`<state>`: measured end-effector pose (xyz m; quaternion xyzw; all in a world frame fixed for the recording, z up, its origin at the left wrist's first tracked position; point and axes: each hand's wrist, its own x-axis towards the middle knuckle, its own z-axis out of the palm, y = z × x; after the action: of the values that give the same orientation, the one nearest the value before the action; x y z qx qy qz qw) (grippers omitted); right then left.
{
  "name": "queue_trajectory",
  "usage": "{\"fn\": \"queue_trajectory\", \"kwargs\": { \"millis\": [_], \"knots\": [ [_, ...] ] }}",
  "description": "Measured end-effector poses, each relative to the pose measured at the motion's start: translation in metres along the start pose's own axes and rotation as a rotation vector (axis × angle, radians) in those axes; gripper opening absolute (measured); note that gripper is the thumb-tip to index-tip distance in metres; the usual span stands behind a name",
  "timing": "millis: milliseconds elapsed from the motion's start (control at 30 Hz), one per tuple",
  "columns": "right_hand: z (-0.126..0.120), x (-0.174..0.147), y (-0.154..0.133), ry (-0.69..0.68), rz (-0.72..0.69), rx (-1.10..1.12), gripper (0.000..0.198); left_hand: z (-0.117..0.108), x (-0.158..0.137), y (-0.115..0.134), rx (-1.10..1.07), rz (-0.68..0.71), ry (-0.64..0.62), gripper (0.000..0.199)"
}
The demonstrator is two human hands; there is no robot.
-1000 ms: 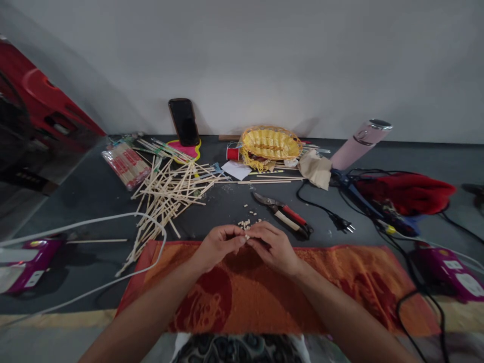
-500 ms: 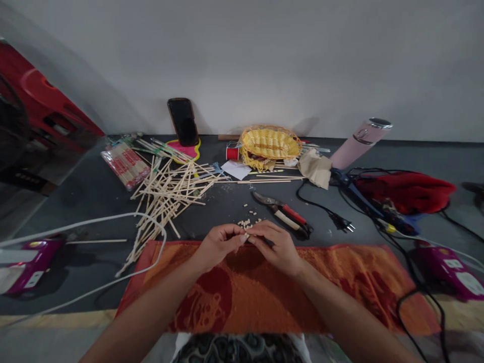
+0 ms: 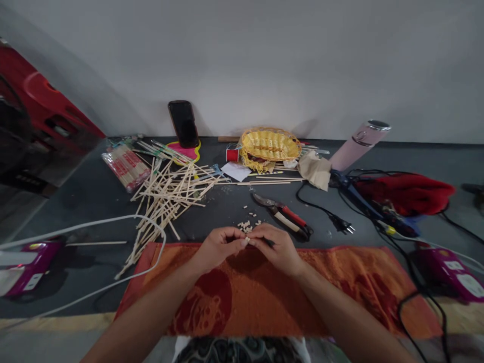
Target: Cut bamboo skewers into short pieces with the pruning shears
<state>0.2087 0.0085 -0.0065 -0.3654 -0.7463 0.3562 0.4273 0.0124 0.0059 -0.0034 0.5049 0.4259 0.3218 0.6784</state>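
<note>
Short pale wooden stick pieces (image 3: 247, 240) are pinched between my two hands, fingertip to fingertip, over the back edge of an orange towel (image 3: 260, 292). My left hand (image 3: 221, 247) is closed, thumb and forefinger gripping from the left. From the right, my right hand (image 3: 278, 248) pinches the same spot, also closed. How many pieces are held cannot be made out. Just beyond the fingers lies a small heap of cut stick pieces (image 3: 245, 227). Pruning shears (image 3: 282, 214) with red and white handles rest to the right of the heap.
Long thin sticks (image 3: 170, 191) are piled at left, near a wrapped stick bundle (image 3: 126, 166). Behind stand a phone (image 3: 184, 123), a yellow basket (image 3: 270, 145) and a pink flask (image 3: 359, 145). A black plug cord (image 3: 325, 210) lies at right; a white cable (image 3: 113, 218) loops at left.
My fingers have shifted very slightly around the held pieces, and the right hand sits a touch lower. More of the small heap shows behind the fingertips.
</note>
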Motion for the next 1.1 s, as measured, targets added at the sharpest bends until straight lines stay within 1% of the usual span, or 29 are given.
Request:
{"fn": "queue_trajectory", "kwargs": {
  "millis": [167,233,467,733,867,1100],
  "knots": [
    [0.0009,-0.0015,0.0018,0.014,-0.007,0.003,0.016,0.0004,-0.0007,0.002,0.049,0.004,-0.017,0.025],
    [0.0008,-0.0014,0.0019,0.01,-0.025,0.008,0.014,0.0003,-0.001,0.0025,0.08,0.0,-0.019,0.025],
    [-0.0021,0.0009,-0.0022,-0.058,-0.04,0.011,0.009,-0.0011,-0.0008,0.0022,0.135,-0.003,-0.047,0.024],
    [-0.0022,-0.0001,-0.0023,-0.068,-0.014,0.007,0.006,-0.0026,-0.0012,-0.0001,0.146,0.013,-0.058,0.026],
    [-0.0025,-0.0009,-0.001,-0.08,-0.025,-0.002,0.007,-0.0028,-0.0012,0.0018,0.172,0.028,-0.065,0.026],
    [-0.0031,-0.0001,-0.0005,-0.106,-0.006,-0.014,0.008,-0.0018,-0.0016,0.0032,0.206,0.021,-0.056,0.026]
  ]
}}
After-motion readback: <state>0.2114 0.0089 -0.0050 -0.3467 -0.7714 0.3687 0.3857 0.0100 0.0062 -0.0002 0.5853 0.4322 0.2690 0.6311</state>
